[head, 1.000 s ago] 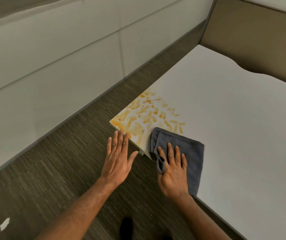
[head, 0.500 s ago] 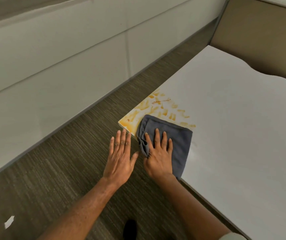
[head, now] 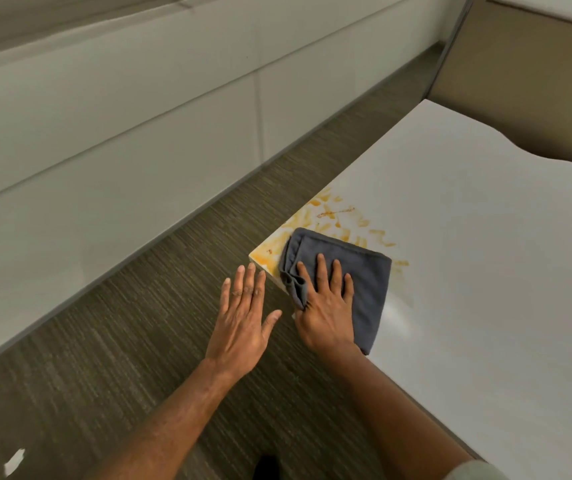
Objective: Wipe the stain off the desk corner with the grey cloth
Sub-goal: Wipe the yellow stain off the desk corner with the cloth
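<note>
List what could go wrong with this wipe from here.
1. The grey cloth hangs over the desk edge at the corner, so it may slip off under the flat right hand.
2. The orange stain spreads beyond the cloth, so one pass may smear it.
3. The left hand, off the desk, steadies nothing.

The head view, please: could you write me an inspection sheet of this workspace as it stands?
Surface: white desk, its near corner smeared.
Job's things: orange-yellow stain on the corner; folded grey cloth lies on its near part, smears showing beyond and beside it.
Clutter: nothing seen on the desk; a white scrap on the floor.
Grippers: right hand flat on the cloth, pressing; left hand open, fingers spread, off the desk edge over the floor, holding nothing.
Cables: nothing seen.
Surroundings: striped grey-brown carpet, pale wall panels, tan partition behind the desk.
</note>
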